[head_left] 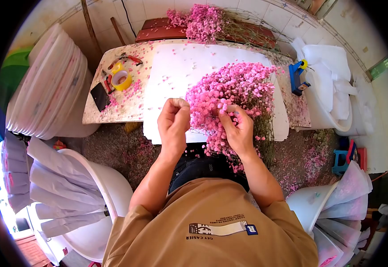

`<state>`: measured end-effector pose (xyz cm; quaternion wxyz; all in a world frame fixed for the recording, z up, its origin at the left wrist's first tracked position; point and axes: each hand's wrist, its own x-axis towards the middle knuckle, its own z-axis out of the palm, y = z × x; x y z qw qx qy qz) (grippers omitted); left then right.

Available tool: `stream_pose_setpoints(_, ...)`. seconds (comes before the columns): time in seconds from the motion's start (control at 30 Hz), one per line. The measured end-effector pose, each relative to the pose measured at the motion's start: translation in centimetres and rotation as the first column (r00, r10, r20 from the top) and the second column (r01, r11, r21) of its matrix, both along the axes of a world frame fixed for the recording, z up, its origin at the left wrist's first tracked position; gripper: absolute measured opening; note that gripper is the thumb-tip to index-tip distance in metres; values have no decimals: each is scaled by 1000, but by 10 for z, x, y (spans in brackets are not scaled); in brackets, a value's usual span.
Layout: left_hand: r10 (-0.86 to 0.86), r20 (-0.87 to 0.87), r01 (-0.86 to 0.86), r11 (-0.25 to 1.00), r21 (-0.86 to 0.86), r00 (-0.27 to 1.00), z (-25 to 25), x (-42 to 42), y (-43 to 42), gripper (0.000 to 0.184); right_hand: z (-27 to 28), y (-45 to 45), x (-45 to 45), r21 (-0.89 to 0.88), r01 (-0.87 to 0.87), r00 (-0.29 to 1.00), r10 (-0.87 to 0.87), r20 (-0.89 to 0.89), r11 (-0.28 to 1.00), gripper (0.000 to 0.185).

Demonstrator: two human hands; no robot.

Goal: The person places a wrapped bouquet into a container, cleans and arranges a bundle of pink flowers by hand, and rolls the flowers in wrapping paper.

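Note:
A big bunch of pink baby's breath (234, 84) lies on a stack of white paper sheets (169, 80) and hangs over the near edge of the table. At its left side is my left hand (174, 127), closed with thumb and fingers pressed together; what it pinches, if anything, is hidden. My right hand (238, 131) reaches into the near part of the bunch, its thumb and forefinger closed on a flower sprig. Blossoms partly cover those fingertips.
On the table's left lie a phone (100, 96), yellow tape rolls (121, 80) and red-handled pliers (134, 59). A blue tape dispenser (297, 78) stands at right. More pink flowers (205, 24) rest behind. White tubs (116, 178) with wrapped bundles flank me; petals litter the floor.

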<state>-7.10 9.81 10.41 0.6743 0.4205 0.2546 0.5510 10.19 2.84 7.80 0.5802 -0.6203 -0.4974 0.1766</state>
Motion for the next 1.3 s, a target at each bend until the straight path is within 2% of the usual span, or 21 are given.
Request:
stream_pose_setpoints(0.07, -120, 54, 120, 993, 1, 991, 13, -5, -6, 10, 2, 1, -2, -20, -21, 1000, 21, -10, 1000, 9)
stream_pose_setpoints(0.1, -176, 42, 175, 984, 24, 983, 17, -5, -10, 11, 4, 1, -5, 1, -58, 992, 57, -117, 998, 9)
stream_pose_setpoints(0.13, -270, -44, 270, 963, 9, 962, 17, -5, -14, 14, 6, 0, -7, 25, -92, 970, 95, -221, 995, 8)
stream_pose_setpoints(0.17, -391, -155, 386, 920, -59, 907, 20, -9, -13, 11, 10, -1, -7, 25, -96, 970, 99, -221, 995, 8)
stream_pose_setpoints(0.27, -149, -490, 213, 974, 79, 859, 3, 11, -18, 11, 15, -3, -4, -2, -116, 983, 115, -147, 993, 7)
stream_pose_setpoints(0.3, -148, -487, 214, 973, 83, 861, 1, 13, -16, 11, 9, -2, -1, 2, -120, 986, 120, -120, 993, 6)
stream_pose_setpoints(0.37, 94, -601, 110, 949, 294, 794, -9, 16, -12, 13, 6, -3, -1, 1, -125, 988, 125, -92, 992, 6)
stream_pose_setpoints(0.43, 129, -591, 89, 941, 325, 797, -9, 18, -16, 17, 6, -2, -2, -30, -109, 990, 106, -89, 994, 7)
stream_pose_setpoints(0.5, 328, -586, 83, 821, 564, 741, 2, 19, -21, 21, 12, 0, -2, -10, -105, 991, 104, -80, 994, 10)
stream_pose_setpoints(0.53, 354, -572, 83, 796, 600, 740, 0, 20, -21, 23, 13, 0, -1, 10, -98, 993, 99, -72, 995, 14)
stream_pose_setpoints(0.7, 284, -611, 58, 877, 477, 739, -12, 20, -13, 19, 0, -1, 1, 49, -97, 962, 106, -251, 994, 23)
stream_pose_setpoints(0.77, 115, -574, 72, 954, 292, 811, -9, 21, -13, 20, 5, -3, 0, 39, -124, 949, 130, -288, 992, 24)
stream_pose_setpoints(0.83, 129, -604, 122, 926, 357, 786, -4, 19, -12, 21, 7, -3, 0, 30, -133, 962, 136, -236, 991, 21)
stream_pose_setpoints(0.9, -15, -505, 115, 979, 167, 863, 0, 20, -11, 21, 1, -1, 3, 27, -153, 969, 156, -194, 988, 20)
stream_pose_setpoints(0.97, -70, -474, 149, 980, 131, 878, 9, 18, -9, 19, 2, -1, 2, 23, -173, 973, 175, -152, 985, 18)
stream_pose_setpoints(1.03, -125, -441, 184, 978, 94, 889, 9, 16, -6, 18, 6, -3, -1, 15, -184, 961, 183, -208, 983, 17)
stream_pose_setpoints(1.07, -106, -509, 195, 973, 125, 854, 4, 15, -4, 17, 5, -3, -2, 15, -185, 961, 184, -208, 983, 17)
stream_pose_setpoints(1.13, -83, -574, 208, 966, 156, 814, 1, 13, -4, 16, 2, -2, -1, 55, -148, 989, 147, 9, 988, 20)
stream_pose_setpoints(1.2, -39, -459, 136, 974, 180, 888, 1, 12, -6, 13, 0, -1, -2, 85, -140, 989, 136, 52, 987, 20)
stream_pose_setpoints(1.23, -42, -459, 139, 974, 180, 887, 0, 10, -6, 13, -2, -1, -2, 113, -135, 988, 125, 95, 984, 21)
stream_pose_setpoints(1.3, -156, -157, 159, 987, 10, 975, 1, 1, -4, 14, -5, -1, -2, 93, -137, 990, 133, 52, 986, 21)
